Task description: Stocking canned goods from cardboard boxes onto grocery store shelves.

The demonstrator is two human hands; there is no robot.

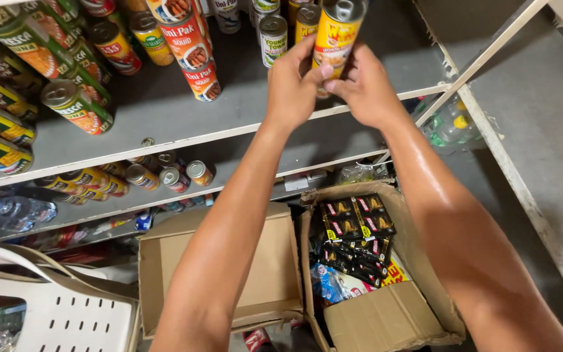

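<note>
While both hands, left hand [292, 85] and right hand [360, 88], gripped the yellow can [335, 29] near the shelf [164, 107] edge, a slip risked dropping it into the open box [386, 313].

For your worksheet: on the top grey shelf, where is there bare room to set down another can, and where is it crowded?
Bare grey shelf lies between the orange stacked cans and the green cans at the left, and right of the yellow can held by both hands. The left edge and back row are crowded.
</note>
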